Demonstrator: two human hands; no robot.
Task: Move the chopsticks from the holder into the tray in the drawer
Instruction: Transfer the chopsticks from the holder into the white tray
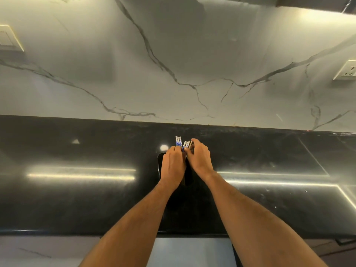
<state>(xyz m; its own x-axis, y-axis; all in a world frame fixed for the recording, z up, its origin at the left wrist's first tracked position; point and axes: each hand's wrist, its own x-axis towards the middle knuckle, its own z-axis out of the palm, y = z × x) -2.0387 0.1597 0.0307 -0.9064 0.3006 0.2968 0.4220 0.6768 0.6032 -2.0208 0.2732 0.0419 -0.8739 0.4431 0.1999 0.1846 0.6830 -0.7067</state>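
Shiny black desk (77, 199), white marble backsplash (173, 54) behind, wall socket (345, 71) at 2 o'clock, switch plate (9, 38) at 10.

No legible text, seemingly.

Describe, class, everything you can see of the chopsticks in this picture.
The chopsticks are a small bunch of slim sticks whose visible ends are white with blue patterning; one beside them looks brown. They stand roughly upright, ends fanned slightly apart, rising from a dark holder on the black countertop. The left hand and right hand both grip them from the near side, hiding their lower lengths.
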